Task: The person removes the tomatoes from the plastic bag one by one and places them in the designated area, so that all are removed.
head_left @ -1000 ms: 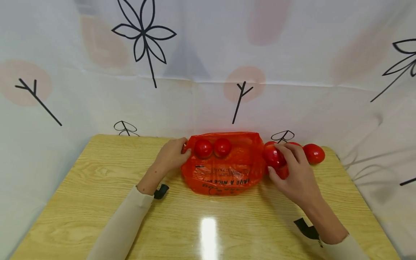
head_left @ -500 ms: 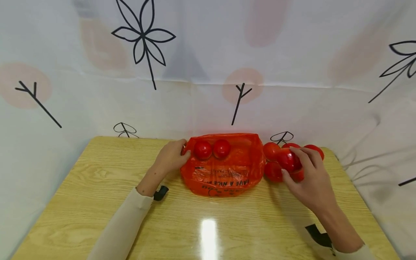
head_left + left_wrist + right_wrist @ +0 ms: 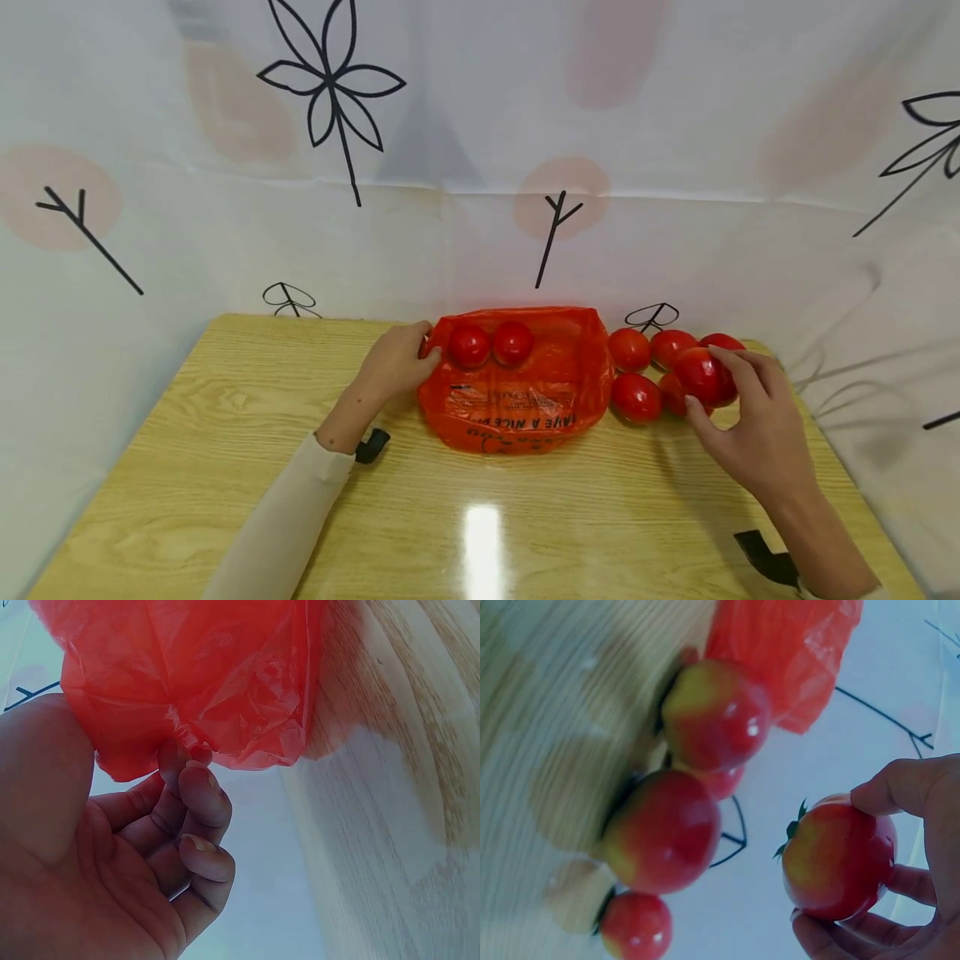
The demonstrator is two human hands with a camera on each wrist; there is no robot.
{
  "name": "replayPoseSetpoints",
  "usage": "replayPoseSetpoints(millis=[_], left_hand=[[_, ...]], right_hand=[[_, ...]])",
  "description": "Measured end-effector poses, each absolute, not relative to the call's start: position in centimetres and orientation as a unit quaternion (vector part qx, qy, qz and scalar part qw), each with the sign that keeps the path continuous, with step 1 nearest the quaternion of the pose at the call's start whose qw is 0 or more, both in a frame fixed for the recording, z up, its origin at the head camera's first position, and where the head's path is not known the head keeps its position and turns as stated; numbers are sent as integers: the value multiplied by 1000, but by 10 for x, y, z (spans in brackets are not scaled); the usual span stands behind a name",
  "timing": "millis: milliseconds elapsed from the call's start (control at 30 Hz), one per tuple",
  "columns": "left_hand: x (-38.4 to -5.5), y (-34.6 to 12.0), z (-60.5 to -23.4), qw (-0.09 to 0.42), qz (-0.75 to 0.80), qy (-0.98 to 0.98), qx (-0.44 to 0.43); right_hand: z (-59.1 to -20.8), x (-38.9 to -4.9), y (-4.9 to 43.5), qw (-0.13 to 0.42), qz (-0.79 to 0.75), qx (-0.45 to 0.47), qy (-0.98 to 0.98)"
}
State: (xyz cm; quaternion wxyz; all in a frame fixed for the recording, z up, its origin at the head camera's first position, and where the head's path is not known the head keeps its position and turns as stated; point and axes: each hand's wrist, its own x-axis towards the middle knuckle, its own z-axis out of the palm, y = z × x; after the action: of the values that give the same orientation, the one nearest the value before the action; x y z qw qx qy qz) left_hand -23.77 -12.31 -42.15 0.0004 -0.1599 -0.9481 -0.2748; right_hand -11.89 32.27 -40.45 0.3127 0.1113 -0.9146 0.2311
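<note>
My left hand [image 3: 397,360] pinches the left edge of a red plastic bag [image 3: 517,425] with dark printing; the left wrist view shows its fingers curled at the crumpled plastic [image 3: 247,712]. Two red tomatoes [image 3: 469,345] lie side by side within the bag's outline, near its back edge. In my right hand [image 3: 757,433] is another tomato [image 3: 840,859], gripped between thumb and fingers with its green leafy top facing away from the palm. That hand is to the right of the bag, above a cluster of several tomatoes [image 3: 636,397].
The loose tomatoes stand in two rough rows against the bag's right side, close to the back of the wood-grain table [image 3: 187,467]. Behind the table hangs a white cloth [image 3: 465,233] with black plant drawings, which also runs along both sides.
My right hand has moved right with the tomato, from beside the bag to over the far end of the cluster, uncovering tomatoes near the bag. My left hand stays put.
</note>
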Motion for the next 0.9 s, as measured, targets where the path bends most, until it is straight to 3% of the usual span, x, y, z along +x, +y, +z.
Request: replayPoseSetpoints(millis=[467,900], left_hand=[[-237,-122,-422,2,-270,-949,-160],[-237,-121,-422,-3,-272,-949,-160]], right_hand=[[-415,-121,350,319,231,74,-916],[-422,-127,370,283,240,33,-928]])
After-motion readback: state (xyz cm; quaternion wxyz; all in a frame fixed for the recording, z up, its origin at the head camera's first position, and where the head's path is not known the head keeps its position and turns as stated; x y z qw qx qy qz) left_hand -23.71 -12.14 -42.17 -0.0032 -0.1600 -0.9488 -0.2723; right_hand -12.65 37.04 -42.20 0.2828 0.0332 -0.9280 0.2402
